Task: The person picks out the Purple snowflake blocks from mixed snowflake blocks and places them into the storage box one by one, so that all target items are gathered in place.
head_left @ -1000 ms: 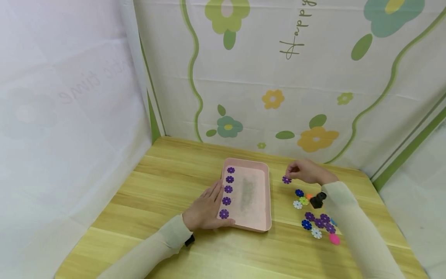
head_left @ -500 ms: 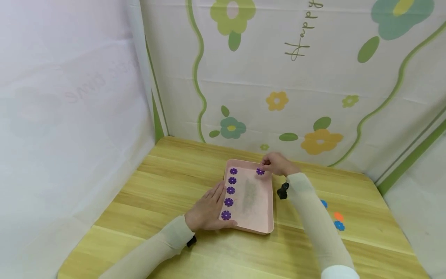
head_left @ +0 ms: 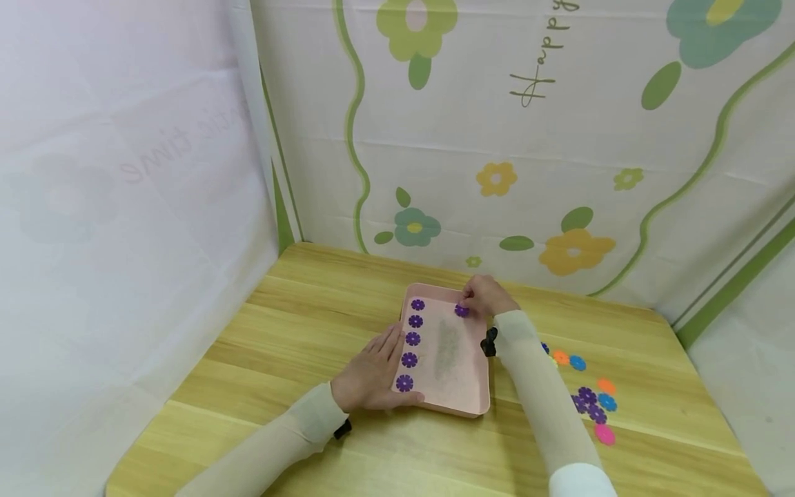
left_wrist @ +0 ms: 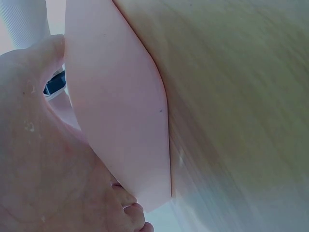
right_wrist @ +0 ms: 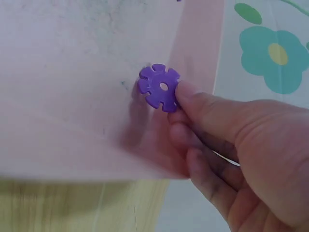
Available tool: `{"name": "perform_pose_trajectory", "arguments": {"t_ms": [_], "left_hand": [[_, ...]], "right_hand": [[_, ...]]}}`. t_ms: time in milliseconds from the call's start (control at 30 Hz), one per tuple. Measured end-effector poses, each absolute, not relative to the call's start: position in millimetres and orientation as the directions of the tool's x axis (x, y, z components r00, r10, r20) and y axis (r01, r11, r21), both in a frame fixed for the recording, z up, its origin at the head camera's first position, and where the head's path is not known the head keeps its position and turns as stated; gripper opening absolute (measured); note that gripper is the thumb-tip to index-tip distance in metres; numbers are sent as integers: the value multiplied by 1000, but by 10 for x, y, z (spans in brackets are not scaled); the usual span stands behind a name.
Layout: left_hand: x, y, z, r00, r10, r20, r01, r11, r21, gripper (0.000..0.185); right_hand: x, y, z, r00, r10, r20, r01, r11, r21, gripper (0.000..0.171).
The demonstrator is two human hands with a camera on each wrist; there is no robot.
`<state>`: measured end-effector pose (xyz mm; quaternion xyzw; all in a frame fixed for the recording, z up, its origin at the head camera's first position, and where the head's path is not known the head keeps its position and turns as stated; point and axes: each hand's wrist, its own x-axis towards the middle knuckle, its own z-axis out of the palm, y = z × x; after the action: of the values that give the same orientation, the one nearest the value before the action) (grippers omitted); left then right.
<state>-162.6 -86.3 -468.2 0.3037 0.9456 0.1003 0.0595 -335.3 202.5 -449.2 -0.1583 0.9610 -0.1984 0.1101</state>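
My right hand (head_left: 491,295) pinches a purple notched plastic disc (right_wrist: 158,87) with a hole in its middle, between thumb and fingertips. The disc is tilted just above the floor of a shallow pink tray (head_left: 450,407), near its far right corner. Along the tray's left side, several similar purple discs (head_left: 413,339) lie in a column. My left hand (head_left: 371,373) rests against the tray's near left corner, fingers extended along the left side and thumb along the near edge. In the left wrist view, this hand lies over the rim of the pink tray wall (left_wrist: 120,111).
Right of the tray, several loose discs lie on the wooden table (head_left: 248,386): purple ones (head_left: 586,395), blue ones (head_left: 577,362), orange ones (head_left: 606,386) and a pink one (head_left: 605,434). My right sleeve (head_left: 537,386) hides part of them. A flower-printed cloth (head_left: 466,124) stands behind the table.
My right hand has carried the purple disc left from the table over the tray's far right corner, then slightly lower. The left hand has stayed on the tray.
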Motion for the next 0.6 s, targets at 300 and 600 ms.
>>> {"name": "perform_pose_trajectory", "arguments": {"t_ms": [300,600], "left_hand": [[-1626,-844,-4671,-811,583,-45,561,798,220,123],[-1618,-835,-4667,-809,586,-50,564,797,215,122]], "right_hand": [[-3333,1999,-4484,-929,-349,-124,-277,877,-393,12],[-3168,2192,-4327,-904,-418,-86,-354,847,-397,14]]}}
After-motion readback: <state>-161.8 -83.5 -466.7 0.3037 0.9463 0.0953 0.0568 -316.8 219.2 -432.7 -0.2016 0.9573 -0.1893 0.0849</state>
